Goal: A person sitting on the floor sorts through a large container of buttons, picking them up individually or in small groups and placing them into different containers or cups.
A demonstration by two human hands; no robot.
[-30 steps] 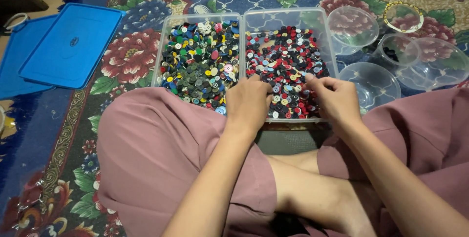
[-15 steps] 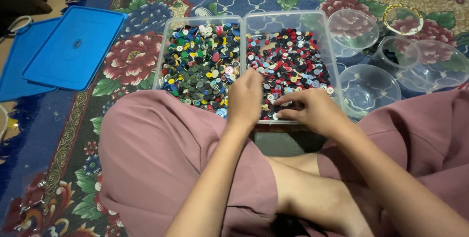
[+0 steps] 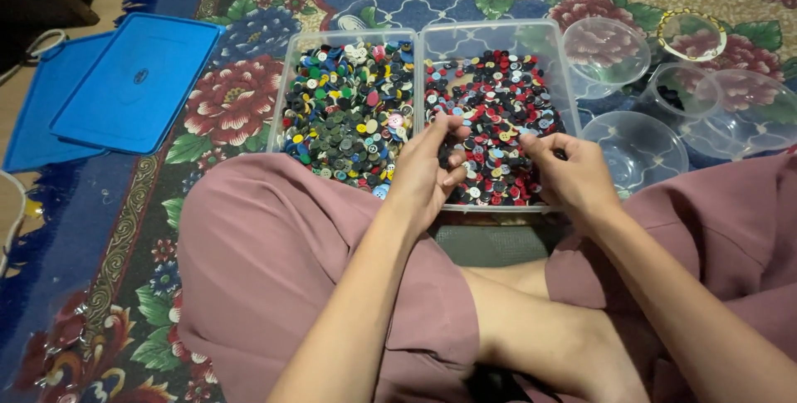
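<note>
Two clear plastic bins stand side by side on a floral carpet in front of my crossed legs. The left bin [image 3: 290, 79] holds buttons in green, blue, yellow and black. In the right bin [image 3: 560, 63] the buttons are mostly red, black and white. My left hand [image 3: 427, 170] rests on the near part of the right bin's pile, close to the wall between the bins, fingers stretched out and slightly apart. My right hand [image 3: 573, 175] lies a little to the right on the same pile, with its fingers curled into the buttons. What they pinch is hidden.
Two blue lids [image 3: 137, 79] lie stacked on the carpet at the left. Several clear round bowls [image 3: 635, 146] and a small clear tub [image 3: 685, 87] stand to the right of the bins, with a yellow-rimmed round lid [image 3: 691, 35] behind them. My knees in mauve trousers flank the bins.
My right hand has slid left from the right bin's near corner towards my left hand. My left hand has shifted slightly right and stretched its fingers over the red pile.
</note>
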